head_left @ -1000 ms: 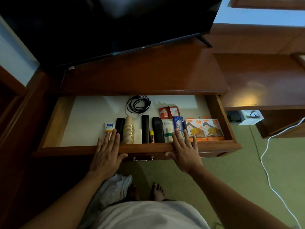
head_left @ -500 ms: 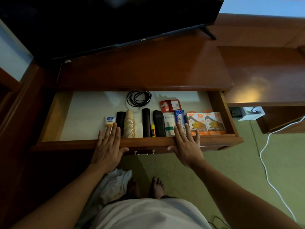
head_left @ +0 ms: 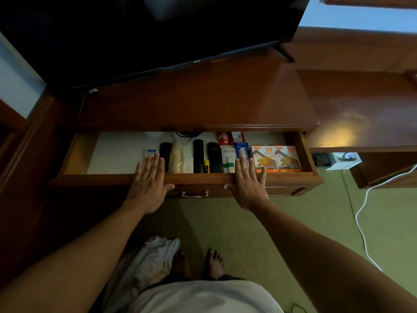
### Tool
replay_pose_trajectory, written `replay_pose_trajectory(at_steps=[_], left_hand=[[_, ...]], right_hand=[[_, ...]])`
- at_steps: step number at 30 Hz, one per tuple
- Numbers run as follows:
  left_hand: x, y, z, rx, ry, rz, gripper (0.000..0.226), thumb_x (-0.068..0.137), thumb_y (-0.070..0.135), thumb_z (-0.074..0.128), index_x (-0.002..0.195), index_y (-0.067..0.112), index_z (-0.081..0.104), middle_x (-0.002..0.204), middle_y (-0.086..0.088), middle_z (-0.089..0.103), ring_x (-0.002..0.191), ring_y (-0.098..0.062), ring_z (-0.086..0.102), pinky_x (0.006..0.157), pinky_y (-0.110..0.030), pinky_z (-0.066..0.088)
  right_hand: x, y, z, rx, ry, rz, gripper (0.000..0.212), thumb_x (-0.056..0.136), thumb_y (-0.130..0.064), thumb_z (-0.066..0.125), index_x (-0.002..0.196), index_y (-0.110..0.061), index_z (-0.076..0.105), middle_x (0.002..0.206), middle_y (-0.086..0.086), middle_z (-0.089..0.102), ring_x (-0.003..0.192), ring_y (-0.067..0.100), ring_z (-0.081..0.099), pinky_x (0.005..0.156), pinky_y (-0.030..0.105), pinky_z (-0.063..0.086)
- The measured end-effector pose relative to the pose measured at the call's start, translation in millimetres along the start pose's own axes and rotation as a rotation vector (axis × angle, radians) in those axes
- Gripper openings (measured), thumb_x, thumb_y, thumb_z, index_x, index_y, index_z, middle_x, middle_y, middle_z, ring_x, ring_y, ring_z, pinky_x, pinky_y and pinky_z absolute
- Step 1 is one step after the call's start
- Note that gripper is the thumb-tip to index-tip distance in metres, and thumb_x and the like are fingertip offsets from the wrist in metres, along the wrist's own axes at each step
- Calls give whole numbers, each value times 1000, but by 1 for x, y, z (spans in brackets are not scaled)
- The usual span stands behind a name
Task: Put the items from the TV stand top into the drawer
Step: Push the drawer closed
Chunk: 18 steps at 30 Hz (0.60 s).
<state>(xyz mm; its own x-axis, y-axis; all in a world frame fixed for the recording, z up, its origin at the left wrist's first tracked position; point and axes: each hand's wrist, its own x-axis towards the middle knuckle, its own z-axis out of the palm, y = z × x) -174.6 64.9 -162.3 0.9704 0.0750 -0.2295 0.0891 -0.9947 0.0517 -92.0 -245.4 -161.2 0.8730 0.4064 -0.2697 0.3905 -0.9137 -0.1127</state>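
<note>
- The glossy reddish-brown wooden TV stand top carries only the large black flat-screen television; no loose items show on it.
- The items lie inside the brown wooden drawer with a pale lining, in a row near its front wall: a small white-and-blue packet, a stack of tan paper cups, two long black remote-shaped objects, a white box with green tape, and two orange-and-white cartons.
- The black coiled cable and the red-and-white packet at the back are partly hidden under the stand top.
- The drawer stands partly open.
- The left hand lies flat on the drawer's front edge, fingers straight and close together, holding nothing.
- The right hand lies flat on the same edge, fingers straight and slightly spread, holding nothing.
- Judgement: transfer appears complete; the remaining step is likely pushing the drawer fully closed.
</note>
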Motion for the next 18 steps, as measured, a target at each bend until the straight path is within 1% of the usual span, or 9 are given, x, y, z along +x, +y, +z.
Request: replay_pose_trajectory(at_steps=[2, 4, 8, 10, 14, 18], left_hand=[[12, 1, -7, -3, -10, 0, 92, 96, 65, 23, 150, 10, -27, 158, -11, -35, 147, -24, -31, 119, -45, -19], [24, 0, -14, 12, -22, -8, 93, 97, 65, 24, 149, 10, -29, 157, -12, -36, 146, -25, -31, 119, -45, -20], [46, -3, -31, 104, -29, 21, 97, 96, 67, 25, 149, 7, -30, 155, -14, -39, 146, -28, -32, 121, -49, -15], [57, -5, -39, 121, -35, 14, 101, 95, 69, 27, 148, 7, -32, 154, -14, -42, 145, -29, -34, 120, -49, -16], [81, -10, -55, 119, -41, 33, 115, 90, 74, 39, 146, 8, -36, 152, -13, -45, 143, -28, -38, 119, -48, -19], [104, -18, -71, 158, -85, 86, 127, 82, 79, 47, 146, 7, -36, 151, -13, -46, 142, -28, -39, 119, -47, -19]], right_hand=[[12, -1, -8, -20, -3, 8, 90, 97, -68, 22, 157, -13, -17, 162, 11, -28, 147, 35, -29, 112, 62, -21], [24, -2, -15, -42, -9, -7, 89, 99, -63, 27, 157, -12, -17, 161, 12, -29, 146, 34, -31, 112, 63, -19], [44, -8, -30, -46, -2, -29, 90, 102, -52, 39, 156, -11, -19, 160, 12, -33, 144, 33, -34, 112, 61, -20], [56, -8, -38, -64, 3, -36, 93, 101, -48, 45, 155, -10, -21, 159, 12, -34, 144, 33, -34, 115, 63, -17], [83, -7, -57, -106, 1, -61, 112, 94, -52, 59, 154, -8, -25, 158, 14, -37, 145, 34, -35, 117, 65, -10], [110, 0, -72, -162, -26, -89, 133, 82, -65, 67, 151, -5, -30, 157, 17, -38, 145, 36, -34, 117, 64, -11]])
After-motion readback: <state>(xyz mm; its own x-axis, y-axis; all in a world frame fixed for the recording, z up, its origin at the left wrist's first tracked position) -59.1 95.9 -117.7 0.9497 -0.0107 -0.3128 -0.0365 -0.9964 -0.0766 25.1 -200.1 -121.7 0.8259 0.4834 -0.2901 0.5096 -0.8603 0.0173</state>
